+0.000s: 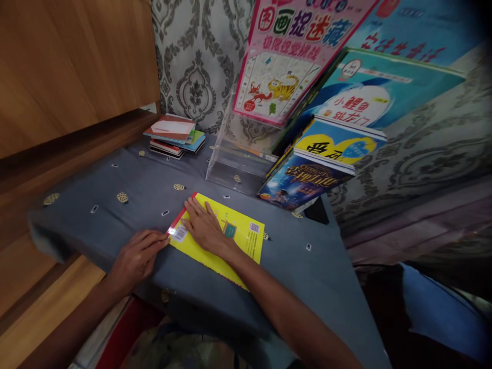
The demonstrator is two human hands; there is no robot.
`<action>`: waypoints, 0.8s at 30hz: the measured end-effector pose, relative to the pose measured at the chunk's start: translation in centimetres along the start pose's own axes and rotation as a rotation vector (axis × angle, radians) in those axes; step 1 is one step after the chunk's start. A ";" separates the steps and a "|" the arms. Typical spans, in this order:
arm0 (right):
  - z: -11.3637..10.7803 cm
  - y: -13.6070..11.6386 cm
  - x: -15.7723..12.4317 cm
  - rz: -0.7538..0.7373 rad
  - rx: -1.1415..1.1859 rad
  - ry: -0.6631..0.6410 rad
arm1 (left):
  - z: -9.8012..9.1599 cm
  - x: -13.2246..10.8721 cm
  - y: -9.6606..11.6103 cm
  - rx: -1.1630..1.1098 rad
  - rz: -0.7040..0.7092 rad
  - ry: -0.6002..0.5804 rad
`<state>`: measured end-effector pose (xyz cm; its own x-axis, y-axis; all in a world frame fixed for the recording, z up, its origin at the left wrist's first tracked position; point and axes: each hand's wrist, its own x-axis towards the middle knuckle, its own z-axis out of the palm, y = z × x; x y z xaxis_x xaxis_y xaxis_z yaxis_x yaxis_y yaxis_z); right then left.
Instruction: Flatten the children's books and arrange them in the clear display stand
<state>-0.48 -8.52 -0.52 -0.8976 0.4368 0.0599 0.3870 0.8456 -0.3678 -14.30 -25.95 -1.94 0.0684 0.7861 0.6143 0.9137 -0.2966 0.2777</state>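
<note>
A yellow book (240, 259) with a red spine lies flat on the cloth-covered table, its barcode side up. My right hand (203, 225) rests on it with the fingers stretched out across the cover near the spine. At the near left corner, my left hand (134, 259) has its fingers closed together on the book's spine edge. The left thumb is partly hidden by the other fingers. Part of the cover lies under my right hand and forearm.
A clear acrylic rack (242, 171) holds several picture books, with a blue book (303, 179) in front. A small stack of books (172, 130) sits at the back left. A dark flat object (317, 211) lies beside the rack. Wooden furniture (77, 72) borders the left.
</note>
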 end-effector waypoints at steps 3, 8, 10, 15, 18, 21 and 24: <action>0.1 0.4 0.0 0.021 -0.025 0.020 | -0.1 0.1 0.1 0.017 -0.009 -0.010; -0.6 0.6 -1.9 -0.246 0.029 -0.088 | -0.2 0.2 0.1 0.033 -0.001 -0.009; -0.9 0.5 -3.2 -0.335 0.029 -0.125 | -0.2 0.1 0.1 0.028 -0.012 -0.007; -1.0 -0.7 -6.7 -0.435 -0.043 -0.182 | -0.1 -0.1 0.0 0.035 -0.015 -0.019; -0.5 -1.6 -8.7 -0.392 -0.095 -0.137 | 0.0 -0.3 -0.1 0.048 -0.014 -0.015; 0.0 -2.1 -10.6 -0.299 -0.120 -0.082 | -0.1 -0.4 0.0 0.068 -0.032 -0.006; 0.0 -2.3 -12.1 -0.189 -0.115 -0.047 | -0.2 -0.5 0.1 0.088 -0.051 -0.017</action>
<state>9.47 -15.76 -0.37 -0.9642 0.2548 0.0734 0.2301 0.9416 -0.2459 -14.33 -26.46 -2.07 0.0269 0.8082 0.5883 0.9478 -0.2077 0.2420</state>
